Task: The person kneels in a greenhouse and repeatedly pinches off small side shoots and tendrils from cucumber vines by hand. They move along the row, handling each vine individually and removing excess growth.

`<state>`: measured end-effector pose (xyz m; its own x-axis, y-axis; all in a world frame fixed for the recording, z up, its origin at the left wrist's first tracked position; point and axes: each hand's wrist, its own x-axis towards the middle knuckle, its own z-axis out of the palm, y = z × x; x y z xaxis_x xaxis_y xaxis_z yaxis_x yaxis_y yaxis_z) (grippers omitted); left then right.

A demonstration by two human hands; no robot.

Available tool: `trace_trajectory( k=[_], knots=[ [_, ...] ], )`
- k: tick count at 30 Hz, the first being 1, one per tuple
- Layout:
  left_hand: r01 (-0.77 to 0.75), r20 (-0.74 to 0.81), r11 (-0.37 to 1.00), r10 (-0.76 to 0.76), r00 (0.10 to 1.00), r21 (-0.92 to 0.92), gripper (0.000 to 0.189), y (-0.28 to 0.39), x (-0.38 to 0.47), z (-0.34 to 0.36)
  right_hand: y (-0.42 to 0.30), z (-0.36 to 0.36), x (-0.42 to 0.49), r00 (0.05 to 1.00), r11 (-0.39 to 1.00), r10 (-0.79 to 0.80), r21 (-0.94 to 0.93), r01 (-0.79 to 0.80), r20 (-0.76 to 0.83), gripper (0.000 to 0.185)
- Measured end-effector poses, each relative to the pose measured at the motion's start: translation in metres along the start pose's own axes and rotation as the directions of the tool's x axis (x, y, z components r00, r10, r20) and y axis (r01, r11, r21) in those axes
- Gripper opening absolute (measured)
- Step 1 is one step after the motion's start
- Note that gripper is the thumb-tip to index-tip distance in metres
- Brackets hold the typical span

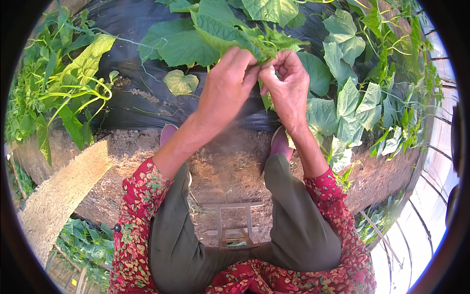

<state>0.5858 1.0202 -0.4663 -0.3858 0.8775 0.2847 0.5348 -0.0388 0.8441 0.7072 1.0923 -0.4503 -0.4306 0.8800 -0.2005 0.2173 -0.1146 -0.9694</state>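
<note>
Both hands meet at the leafy top of a cucumber vine (270, 42) in the upper middle of the head view. My left hand (229, 84) pinches at the shoot from the left, its fingertips partly hidden behind its own knuckles. From the right, my right hand (288, 81) has thumb and forefinger closed on the same shoot, just under its crumpled young leaves. The fingertips of the two hands nearly touch. A broad cucumber leaf (183, 42) spreads behind my left hand. The exact bit of stem between the fingers is hidden.
Black plastic mulch (147, 106) covers the bed. More cucumber vines stand left (80, 81) and right (349, 103). A pale string (121, 38) crosses the upper left. Below are bare soil (224, 169), purple shoes (282, 141) and a wooden frame (235, 205) between my legs.
</note>
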Motion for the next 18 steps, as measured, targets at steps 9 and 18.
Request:
trace_trajectory(
  k=[9, 18],
  knots=[
    [0.146, -0.071, 0.980, -0.157, 0.985, -0.137, 0.013, -0.019, 0.010, -0.016, 0.004, -0.004, -0.025, 0.789, 0.881, -0.448, 0.058, 0.469, 0.420, 0.014],
    [0.246, -0.052, 0.948, -0.261, 0.964, -0.200, 0.014, -0.021, 0.010, -0.036, 0.016, 0.022, -0.011, 0.964, 0.986, -0.025, 0.166, -0.020, 0.266, 0.037]
  ],
)
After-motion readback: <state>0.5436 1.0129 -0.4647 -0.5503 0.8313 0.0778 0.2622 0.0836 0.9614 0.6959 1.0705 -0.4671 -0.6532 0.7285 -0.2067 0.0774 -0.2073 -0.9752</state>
